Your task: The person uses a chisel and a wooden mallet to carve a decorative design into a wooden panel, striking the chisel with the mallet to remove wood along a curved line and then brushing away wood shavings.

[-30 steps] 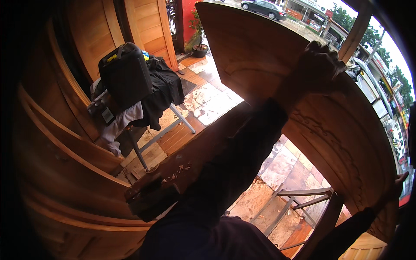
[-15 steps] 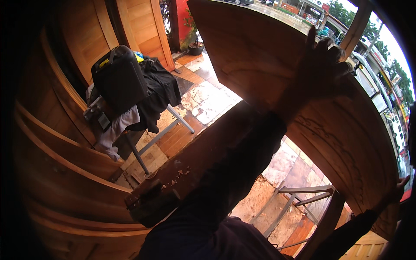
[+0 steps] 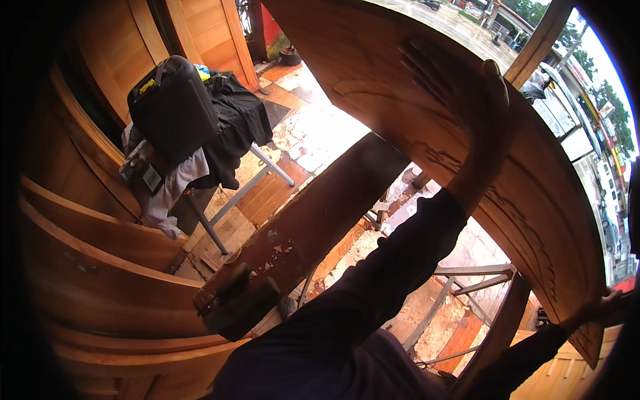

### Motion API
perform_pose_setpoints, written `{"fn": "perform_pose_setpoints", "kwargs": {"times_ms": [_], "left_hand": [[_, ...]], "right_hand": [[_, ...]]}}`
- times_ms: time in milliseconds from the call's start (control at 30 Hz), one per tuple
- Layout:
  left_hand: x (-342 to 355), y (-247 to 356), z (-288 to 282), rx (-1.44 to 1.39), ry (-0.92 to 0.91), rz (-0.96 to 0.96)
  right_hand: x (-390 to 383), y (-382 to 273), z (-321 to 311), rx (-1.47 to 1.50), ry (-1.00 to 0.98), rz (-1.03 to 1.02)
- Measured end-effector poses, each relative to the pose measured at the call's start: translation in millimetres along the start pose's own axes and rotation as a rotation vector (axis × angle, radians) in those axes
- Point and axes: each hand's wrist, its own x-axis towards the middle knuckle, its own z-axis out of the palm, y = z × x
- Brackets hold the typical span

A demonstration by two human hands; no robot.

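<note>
A large carved wooden panel (image 3: pixel 373 73), perhaps a door, stands tilted across the upper right, its carved lines facing me. Against its face lies my left hand (image 3: pixel 467 93), fingers stretched out flat and thumb raised near the far edge. At the right rim, my right hand (image 3: pixel 603 307) is closed around the panel's edge near its lower corner; its fingertips are partly hidden. Beneath my left arm runs a long dark brown board (image 3: pixel 320 213) with chips scattered on it. A dark, blocky tool (image 3: pixel 243 307) sits at the board's near end.
A black hard case (image 3: pixel 173 110) and dark cloth (image 3: pixel 237 120) lie on a metal-legged stand at left. Wooden doors (image 3: pixel 107 60) and curved-looking panels (image 3: pixel 113 280) line the left side. A metal trestle (image 3: pixel 473 277) stands below the panel. Beyond is a street with vehicles.
My left hand has gone from gripping the panel's far edge to lying flat on its face. The panel has shifted slightly left, uncovering more of the brown board. My right hand stays at the edge.
</note>
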Motion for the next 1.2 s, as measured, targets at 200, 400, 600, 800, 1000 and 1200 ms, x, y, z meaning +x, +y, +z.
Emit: {"fn": "perform_pose_setpoints", "kwargs": {"times_ms": [200,400,600,800,1000,1200], "left_hand": [[-28,0,-43,0.166,0.003,0.067],[-46,-1,-193,0.166,-0.252,0.075],[-3,34,-350,-0.569,-0.141,-1.542],[-13,-5,-438,-0.437,-0.175,-1.967],[-63,-56,-482,-0.228,-0.232,-2.123],[-71,-61,-493,-0.145,-0.44,-2.054]], "right_hand": [[-40,-48,-75,0.652,-0.02,0.684],[-112,-52,-170,0.753,-0.016,0.965],[-212,-78,-269,0.757,-0.118,1.246],[-304,-116,-341,0.738,-0.249,1.54],[-366,-138,-361,0.705,-0.382,1.792],[-408,-141,-361,0.633,-0.462,1.959]]}}
